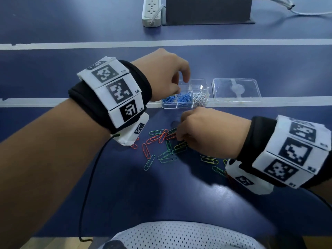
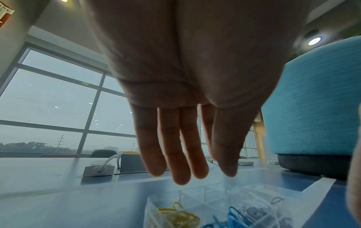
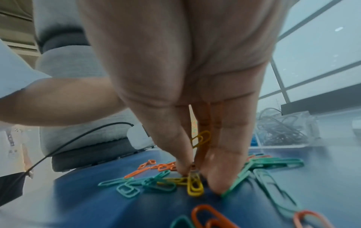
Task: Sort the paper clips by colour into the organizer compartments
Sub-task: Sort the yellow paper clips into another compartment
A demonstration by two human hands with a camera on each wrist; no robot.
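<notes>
Pinching a yellow clip (image 3: 195,185) off the tabletop (image 1: 125,194), the right hand (image 1: 206,132) should lift it free of the green clips (image 3: 156,183) while the left hand's (image 2: 195,77) straight, empty fingers (image 2: 181,154) hover over the organizer (image 1: 185,99).

blue table (image 1: 53,33), loose clips (image 1: 158,141), organizer (image 1: 185,103)

From the head view my left hand (image 1: 167,76) covers the far-left part of the organizer (image 1: 201,103), so I cannot see the compartment under my fingers. My right hand (image 1: 203,133) hides its own fingertips and the clips beneath them; whether one is pinched there is unclear. The right wrist view shows a yellow clip (image 3: 201,138) half hidden between my fingers (image 3: 224,154), and an orange clip (image 3: 210,219) cut by the bottom edge. In the left wrist view the yellow clips (image 2: 177,216) and blue clips (image 2: 236,217) are blurred and cropped below. The power strip (image 1: 151,12) runs off the top.
</notes>
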